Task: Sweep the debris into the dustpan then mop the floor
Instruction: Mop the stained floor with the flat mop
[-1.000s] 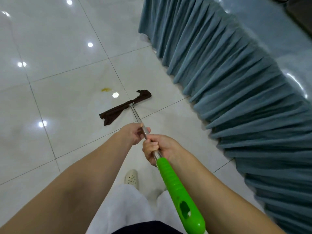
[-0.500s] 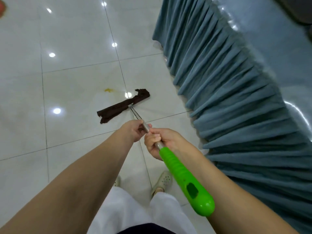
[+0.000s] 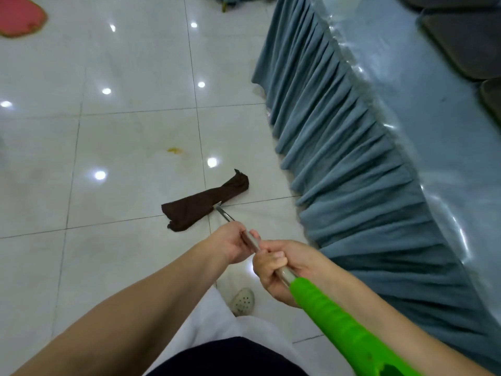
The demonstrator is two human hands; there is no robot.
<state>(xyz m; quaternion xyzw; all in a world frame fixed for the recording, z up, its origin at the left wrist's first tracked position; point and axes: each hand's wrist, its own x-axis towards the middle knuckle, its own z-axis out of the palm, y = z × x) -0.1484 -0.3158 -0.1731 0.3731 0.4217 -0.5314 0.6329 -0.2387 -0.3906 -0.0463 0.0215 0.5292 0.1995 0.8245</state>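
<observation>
A mop with a metal pole [image 3: 226, 215] and a bright green grip [image 3: 339, 324] runs from the lower right up to a dark brown cloth head [image 3: 206, 203] lying flat on the white tiled floor. My left hand [image 3: 233, 244] is closed around the metal pole, further down towards the head. Just behind it, my right hand [image 3: 276, 264] grips the pole where the green grip begins. A small yellow stain [image 3: 174, 150] marks the tile beyond the mop head, apart from it. No dustpan or broom is in view.
A table with a pleated teal skirt [image 3: 352, 158] and a glossy covered top [image 3: 423, 104] fills the right side. A pink object [image 3: 19, 19] lies at the far top left. My white-trousered legs and a beige perforated shoe [image 3: 242, 301] are below the hands.
The mop head has been drawn back towards me, away from the yellow stain. The view has swung, so a pink object shows at the top left. Both hands keep their grip.
</observation>
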